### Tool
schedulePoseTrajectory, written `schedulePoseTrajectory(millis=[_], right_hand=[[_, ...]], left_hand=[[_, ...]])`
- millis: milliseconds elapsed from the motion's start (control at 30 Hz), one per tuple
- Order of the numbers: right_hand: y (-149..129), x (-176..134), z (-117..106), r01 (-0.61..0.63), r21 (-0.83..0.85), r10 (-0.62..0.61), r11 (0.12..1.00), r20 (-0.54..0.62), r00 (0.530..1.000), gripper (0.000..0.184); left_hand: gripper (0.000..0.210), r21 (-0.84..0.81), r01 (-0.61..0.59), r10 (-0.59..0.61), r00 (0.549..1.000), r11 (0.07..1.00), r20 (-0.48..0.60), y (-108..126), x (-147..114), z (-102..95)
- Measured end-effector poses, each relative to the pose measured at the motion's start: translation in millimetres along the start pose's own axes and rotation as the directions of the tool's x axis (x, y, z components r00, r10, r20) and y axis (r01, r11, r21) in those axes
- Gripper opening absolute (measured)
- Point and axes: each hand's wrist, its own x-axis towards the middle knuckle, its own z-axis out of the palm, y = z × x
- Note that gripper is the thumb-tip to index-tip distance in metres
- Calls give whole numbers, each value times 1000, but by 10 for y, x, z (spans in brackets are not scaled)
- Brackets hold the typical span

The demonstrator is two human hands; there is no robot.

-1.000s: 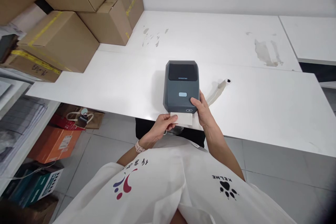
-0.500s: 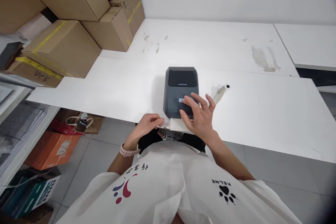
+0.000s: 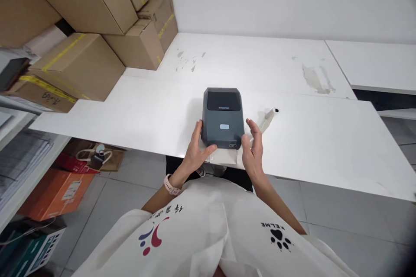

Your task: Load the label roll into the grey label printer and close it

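A dark grey label printer with a pale blue button stands near the front edge of the white table. Along its left side my left hand rests its fingers, with the thumb at the front left corner, gripping that corner. By the opposite side is my right hand, open, thumb close to the front right corner and fingers spread apart. A flat strip of whitish paper lies at the printer's front, over the table edge. Right of the printer lies a small white roll with a trailing strip, partly behind my right hand.
Cardboard boxes with yellow tape are stacked at the left of the table. Below on the left are an orange box and a brown paper bag on the floor. A white wall rises behind.
My right hand has left the button and moved to the printer's right side. My left hand has gone from the table edge up to its left side. The view has shifted slightly.
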Motion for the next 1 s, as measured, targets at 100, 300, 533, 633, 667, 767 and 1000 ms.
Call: schedulePoseTrajectory(millis=[100, 300, 533, 633, 667, 767, 1000], right_hand=[[8, -105, 52, -72, 135, 70, 988, 20, 997, 57], [-289, -91, 190, 126, 193, -134, 973, 31, 990, 52], [-71, -9, 34, -193, 313, 243, 930, -131, 961, 54], [-18, -83, 81, -320, 334, 341, 887, -5, 940, 62], [-18, -108, 106, -337, 327, 352, 883, 13, 936, 64], [-40, -153, 158, -342, 302, 353, 890, 20, 935, 65], [-2, -176, 153, -273, 176, 277, 946, 2, 961, 64]], left_hand=[[87, -33, -73, 72, 997, 997, -5, -30, 6, -29], [70, 15, -375, 372, 924, 927, 89, 203, -68, 35], [90, -118, -162, 160, 987, 980, -27, 11, -27, 128], [85, -216, -98, 89, 995, 972, -54, -87, -1, 156], [82, -235, -89, 75, 995, 968, -68, -104, -4, 169], [75, -238, -78, 53, 992, 968, -112, -135, -19, 203], [71, -100, -132, 110, 974, 986, -197, -227, -3, 207]])
